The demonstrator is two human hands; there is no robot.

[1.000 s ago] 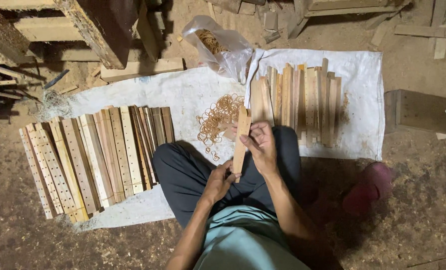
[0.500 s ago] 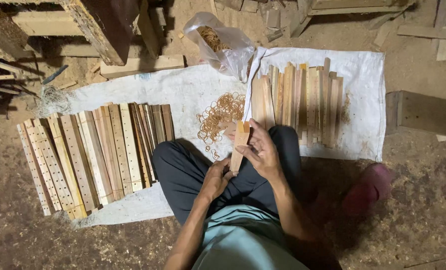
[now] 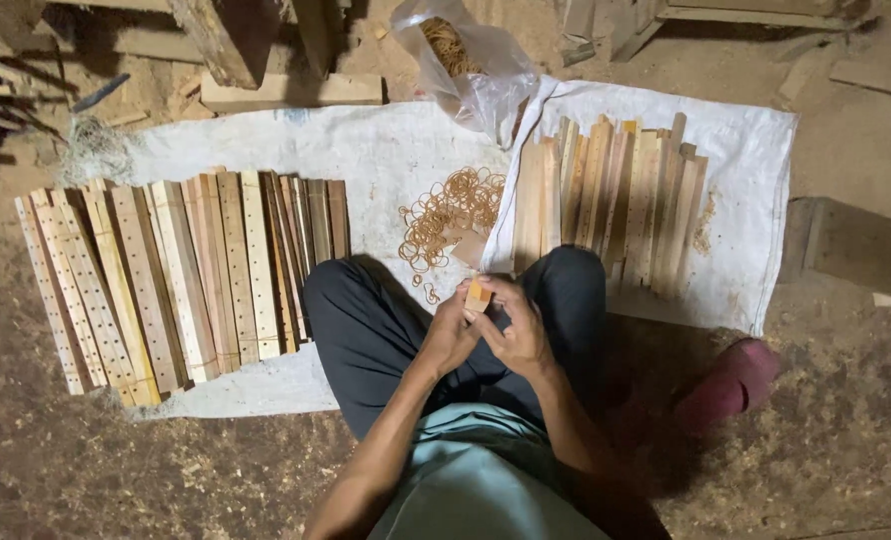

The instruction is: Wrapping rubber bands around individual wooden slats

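Your left hand point(image 3: 449, 335) and right hand point(image 3: 516, 328) meet over your lap, both closed around the end of a small wooden strip point(image 3: 479, 295). Only its pale top end shows between your fingertips; the rest is hidden by your hands, so you cannot tell how long it is from here. The left fingers curl against its left side, and the right fingers wrap over it from the right and front. The strip sits just above your crossed legs, at the near edge of the white sack cloth point(image 3: 386, 150).

From the strip, a loose heap of rubber bands point(image 3: 451, 215) lies at 12 o'clock on the cloth, near your hands but not touching them. At 1 to 2 o'clock a pile of plain wooden slats point(image 3: 616, 195) rests on a folded part of the cloth, close to your right knee. At 9 o'clock a long row of drilled slats point(image 3: 176, 275) lies side by side, the nearest ones just beside your left knee. Farther off at 12 o'clock, a clear plastic bag point(image 3: 476, 70) holding more bands sits at the cloth's far edge. A dark red shoe point(image 3: 731, 385) lies at 4 o'clock on the sawdust floor.
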